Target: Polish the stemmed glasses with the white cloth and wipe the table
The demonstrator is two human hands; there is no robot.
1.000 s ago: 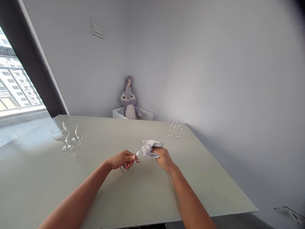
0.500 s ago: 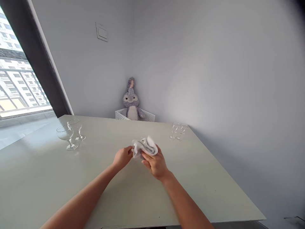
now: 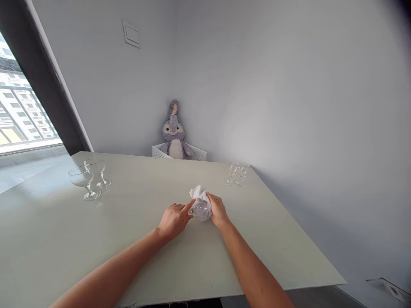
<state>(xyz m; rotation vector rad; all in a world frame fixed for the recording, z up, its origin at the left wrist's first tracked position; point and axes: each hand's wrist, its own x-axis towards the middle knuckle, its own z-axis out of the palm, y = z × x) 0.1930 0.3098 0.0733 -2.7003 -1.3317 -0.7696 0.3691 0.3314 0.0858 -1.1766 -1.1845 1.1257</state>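
Observation:
A clear glass bowl [image 3: 200,210] sits low at the table's middle, bunched in a white cloth [image 3: 199,193]. My right hand [image 3: 218,210] is shut on the cloth and glass from the right. My left hand [image 3: 175,221] is low over the table with its fingers apart, the index fingertip at or very near the glass. The glass's stem and foot are hidden.
Two large stemmed glasses [image 3: 84,182] stand at the table's left, and two small ones [image 3: 233,173] at its far right. A stuffed rabbit [image 3: 173,134] sits in a white basket [image 3: 162,152] behind the pale table [image 3: 80,239].
My left hand has released the glass's stem and opened. The glass now sits bowl-first in the cloth under my right hand, lower towards the table.

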